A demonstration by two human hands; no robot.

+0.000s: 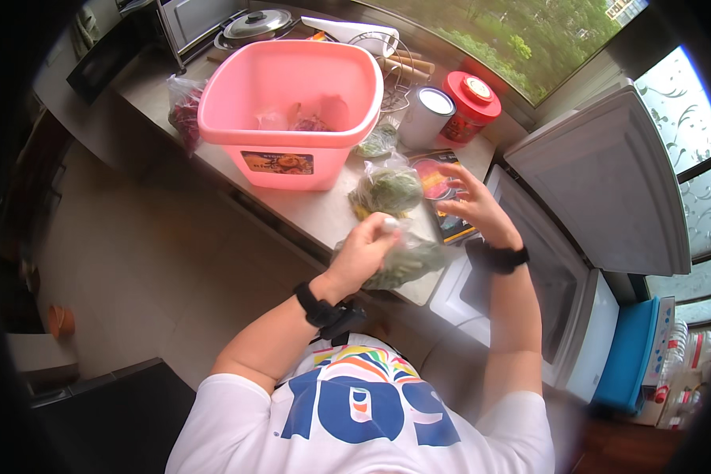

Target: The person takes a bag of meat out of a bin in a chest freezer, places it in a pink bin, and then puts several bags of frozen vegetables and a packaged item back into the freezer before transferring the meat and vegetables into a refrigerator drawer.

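My left hand (364, 252) grips the gathered top of a clear plastic bag of green vegetables (406, 263) at the counter's near edge. To its right, my right hand (471, 204) is raised with its fingers spread and nothing in them. Just beyond, a second knotted bag of greens (388, 186) rests on something yellow, and a smaller bag of greens (377, 140) lies behind it. A large pink plastic bin (290, 139) stands on the counter to the left, with bagged items (308, 118) inside. A bag of dark red produce (185, 112) touches its left side.
A white can (426, 117) and a red lidded tub (469, 106) stand by the window. A printed black package (450, 222) lies near the counter's right edge. A chest freezer (527, 272) with its lid (610, 178) raised is on the right. A lidded pan (258, 26) stands at the back.
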